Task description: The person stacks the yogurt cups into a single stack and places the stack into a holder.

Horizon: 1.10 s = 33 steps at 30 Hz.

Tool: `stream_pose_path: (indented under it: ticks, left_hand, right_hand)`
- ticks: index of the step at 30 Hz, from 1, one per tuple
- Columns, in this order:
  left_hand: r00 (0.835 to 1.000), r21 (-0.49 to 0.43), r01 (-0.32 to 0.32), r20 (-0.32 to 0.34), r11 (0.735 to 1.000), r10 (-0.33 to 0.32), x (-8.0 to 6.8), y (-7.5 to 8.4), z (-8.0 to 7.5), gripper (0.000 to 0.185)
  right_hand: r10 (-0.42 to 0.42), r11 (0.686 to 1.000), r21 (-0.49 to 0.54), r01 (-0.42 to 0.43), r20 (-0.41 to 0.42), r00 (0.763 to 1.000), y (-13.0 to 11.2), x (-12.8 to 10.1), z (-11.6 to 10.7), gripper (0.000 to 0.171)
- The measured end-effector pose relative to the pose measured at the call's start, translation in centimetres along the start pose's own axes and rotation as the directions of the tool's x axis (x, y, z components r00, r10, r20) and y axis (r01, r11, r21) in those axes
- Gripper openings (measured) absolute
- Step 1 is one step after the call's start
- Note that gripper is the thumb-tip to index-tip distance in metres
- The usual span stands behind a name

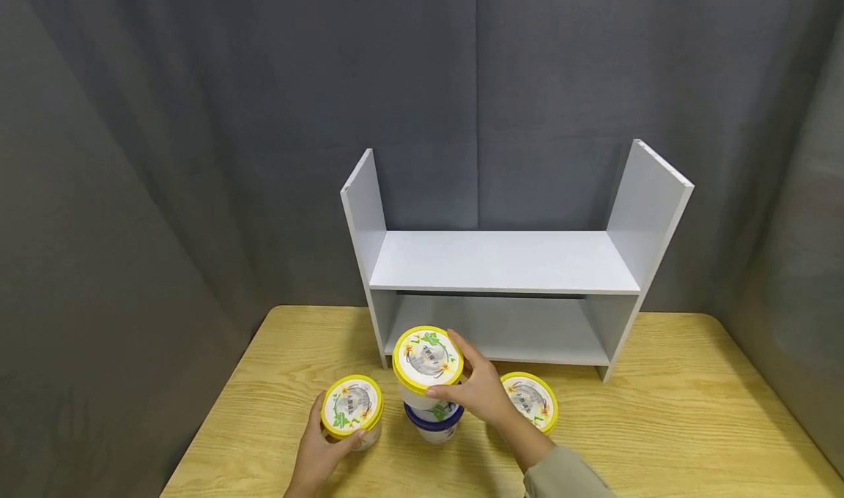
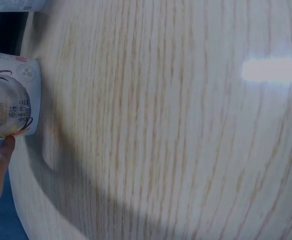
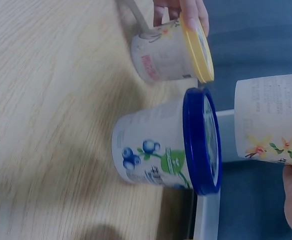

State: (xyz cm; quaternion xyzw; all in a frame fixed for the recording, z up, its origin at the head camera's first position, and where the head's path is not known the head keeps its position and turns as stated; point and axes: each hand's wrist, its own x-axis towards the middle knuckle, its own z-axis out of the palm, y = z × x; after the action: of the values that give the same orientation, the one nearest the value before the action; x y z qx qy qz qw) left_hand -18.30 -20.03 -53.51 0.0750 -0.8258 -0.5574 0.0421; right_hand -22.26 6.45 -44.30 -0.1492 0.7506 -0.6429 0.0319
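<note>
My left hand [image 1: 318, 450] grips a white yogurt tub [image 1: 352, 408] with a yellow lid, thumb on one side and fingers on the other. Flowers and dark lettering mark its side [image 2: 10, 95] in the left wrist view. My right hand [image 1: 484, 388] holds another yellow-lidded yogurt tub [image 1: 427, 360], raised above a blue-lidded yogurt tub [image 1: 435, 426]. In the right wrist view, the blue-lidded tub [image 3: 156, 145] shows blueberries printed on its side, and the raised tub [image 3: 271, 120] is apart from its lid.
A third yellow-lidded tub [image 1: 530, 403] stands on the wooden table [image 1: 692, 425], partly behind my right forearm. Behind the tubs is a white two-level shelf [image 1: 494, 260] with tall side panels. Grey curtains [image 1: 422, 80] surround the table.
</note>
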Motion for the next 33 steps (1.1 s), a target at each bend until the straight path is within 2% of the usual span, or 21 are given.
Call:
stream_pose_path:
  ticks: [7,23,30,33]
  left_hand:
    - [1.0,-0.023,-0.02,0.0,1.0,0.02,0.1,-0.1,-0.1,0.103]
    - [0.998,-0.065,-0.059,0.033,0.996,0.061,-0.2,0.0,-0.2,0.093]
    - [0.998,-0.076,-0.04,0.042,0.996,0.044,-0.2,-0.2,-0.2,0.095]
    - [0.998,-0.065,-0.031,0.045,0.997,0.034,-0.2,-0.3,-0.3,0.096]
  right_hand:
    - [-0.065,0.998,0.003,0.065,0.061,0.996,0.2,1.3,1.9,0.097]
    - [-0.076,0.997,-0.005,0.078,0.195,0.978,0.9,2.8,6.4,0.098]
    - [-0.127,0.992,0.018,0.126,0.223,0.967,0.9,3.4,7.6,0.095]
    - [-0.114,0.993,0.002,0.116,0.218,0.969,0.0,3.3,8.1,0.094]
